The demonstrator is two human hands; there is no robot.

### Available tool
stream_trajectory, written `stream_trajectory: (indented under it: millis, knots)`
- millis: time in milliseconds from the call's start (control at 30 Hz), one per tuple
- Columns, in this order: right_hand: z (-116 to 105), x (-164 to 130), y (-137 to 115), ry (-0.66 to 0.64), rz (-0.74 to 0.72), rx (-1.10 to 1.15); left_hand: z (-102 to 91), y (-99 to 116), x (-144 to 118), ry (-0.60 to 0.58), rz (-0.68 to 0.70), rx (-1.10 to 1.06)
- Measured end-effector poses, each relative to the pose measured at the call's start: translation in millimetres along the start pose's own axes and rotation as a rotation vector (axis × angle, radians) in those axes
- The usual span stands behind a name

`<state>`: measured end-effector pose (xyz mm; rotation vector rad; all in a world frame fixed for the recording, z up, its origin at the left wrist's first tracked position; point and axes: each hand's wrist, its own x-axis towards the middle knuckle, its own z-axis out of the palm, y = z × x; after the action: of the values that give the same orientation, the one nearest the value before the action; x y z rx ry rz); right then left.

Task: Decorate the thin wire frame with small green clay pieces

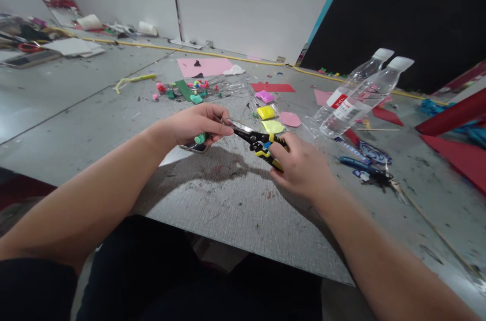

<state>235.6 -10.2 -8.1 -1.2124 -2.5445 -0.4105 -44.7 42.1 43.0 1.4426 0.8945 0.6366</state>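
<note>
My right hand is wrapped round the handles of black-and-yellow pliers, whose jaws point left. At the jaw tips, my left hand is closed, thumb and fingers pinched together. A small green lump, which looks like modelling clay, shows below those fingers, with a thin stem reaching out to the left. What sits right at the jaw tips is hidden by my left fingertips. Under my left hand lies a dark-edged flat object, mostly covered.
Clay packets, purple and yellow, lie beyond the pliers. Two clear bottles stand at the right, near blue-handled pliers. Small coloured clay pieces and pink paper lie behind my left hand.
</note>
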Motion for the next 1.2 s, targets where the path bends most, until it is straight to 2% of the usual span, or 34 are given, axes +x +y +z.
stream_trajectory:
  millis: [133, 300, 467, 600, 733, 867, 1000, 1100, 1200]
  knots:
    - [4, -1, 1, -0.003, 0.017, 0.031, 2.5, 1, 1, 0.063, 0.0, 0.026]
    - [11, -3, 5, -0.003, 0.043, 0.094, 4.8, 4, 0, 0.079, -0.042, 0.039]
    - [15, -4, 7, 0.117, 0.055, 0.174, 6.0, 4, 0, 0.104, -0.081, 0.072]
    - [12, -3, 6, 0.233, 0.151, 0.081, 12.5, 1, 2, 0.138, -0.101, 0.019]
    - [11, -1, 6, 0.298, 0.217, -0.073, 19.4, -7, 5, 0.123, -0.112, -0.04]
    - [14, 4, 10, 0.301, 0.25, -0.146, 20.1, -14, 10, 0.124, -0.159, -0.071]
    - [16, 8, 16, 0.269, 0.233, -0.148, 21.5, -16, 12, 0.173, -0.228, -0.124]
    - [16, 9, 17, 0.264, 0.232, -0.131, 24.6, -14, 12, 0.211, -0.239, -0.144]
    - [17, 9, 18, 0.268, 0.245, -0.121, 25.8, -12, 10, 0.198, -0.234, -0.132]
